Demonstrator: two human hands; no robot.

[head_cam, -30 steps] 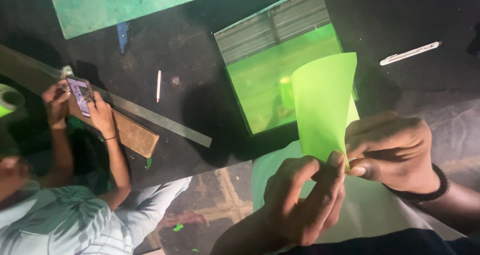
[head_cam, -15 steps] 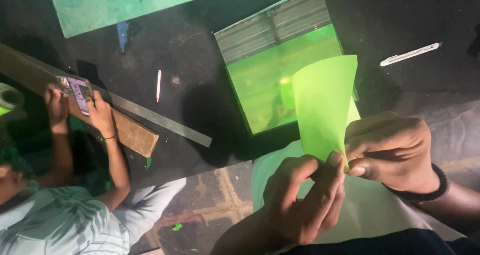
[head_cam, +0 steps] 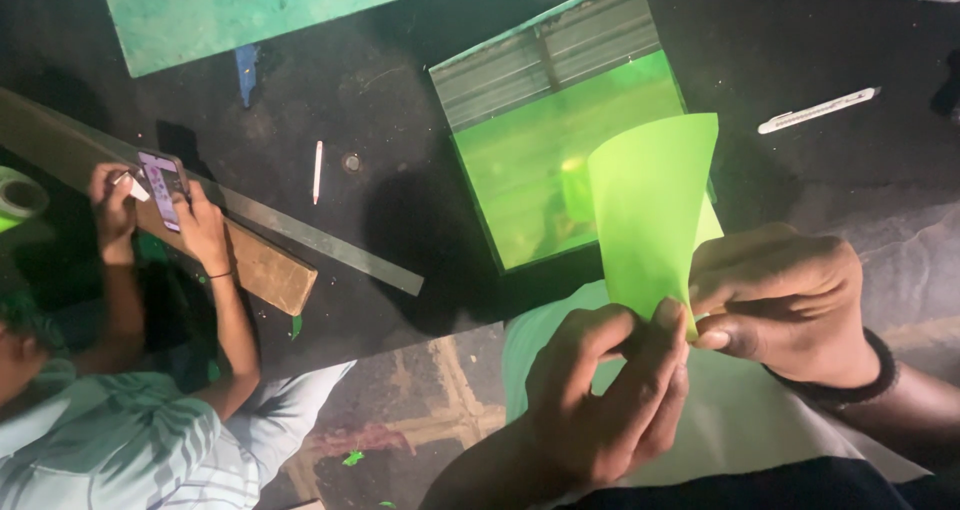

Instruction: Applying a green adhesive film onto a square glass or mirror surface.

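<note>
The left hand (head_cam: 600, 395) and the right hand (head_cam: 785, 300) both pinch the lower edge of a bright green sheet (head_cam: 650, 220), fingertips pressed together on it, so the sheet stands up curled between them. The sheet rises just in front of a square mirror (head_cam: 550, 140) lying on the dark table (head_cam: 400, 200), and the mirror shows a green reflection. Right of the mirror, well apart, lies a white utility knife (head_cam: 815, 110). Left of the mirror lie a thin white pen (head_cam: 318, 170) and, farther left, a long metal ruler (head_cam: 320, 245) beside a wooden plank (head_cam: 260, 265). Beyond the plank another person's hands (head_cam: 205, 225) hold a phone (head_cam: 163, 188). A green cutting mat (head_cam: 220, 10) lies above and left of the mirror
</note>
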